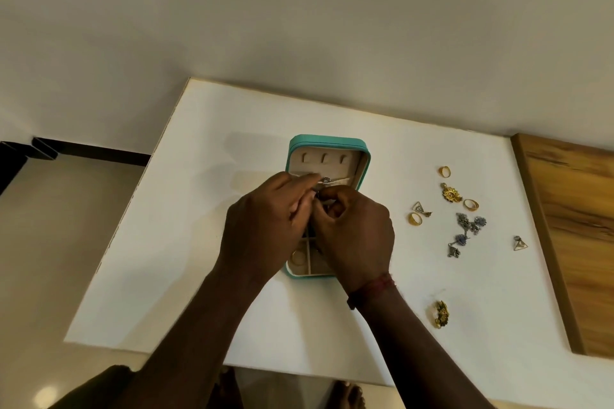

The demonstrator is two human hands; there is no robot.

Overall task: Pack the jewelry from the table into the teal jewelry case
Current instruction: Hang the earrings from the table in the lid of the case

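Note:
The teal jewelry case (327, 142) lies open in the middle of the white table (199, 209), its cream lining showing three hooks in the lid. My left hand (262, 232) and my right hand (354, 231) meet over the case's middle, fingers curled. Between their fingertips they pinch a small silver earring (325, 180) at the cream strap of the lid. A gold ring (296, 257) lies in the case's near left compartment. Loose pieces lie to the right: gold rings (444, 171), a gold floral pendant (451, 192), silver-blue earrings (468, 224), triangle earrings (420, 208).
A gold floral earring (440, 314) lies near the table's front right. Another triangle earring (520, 243) sits by a wooden board (571, 226) along the right edge. A pale wall stands behind the table; the floor drops off at the left.

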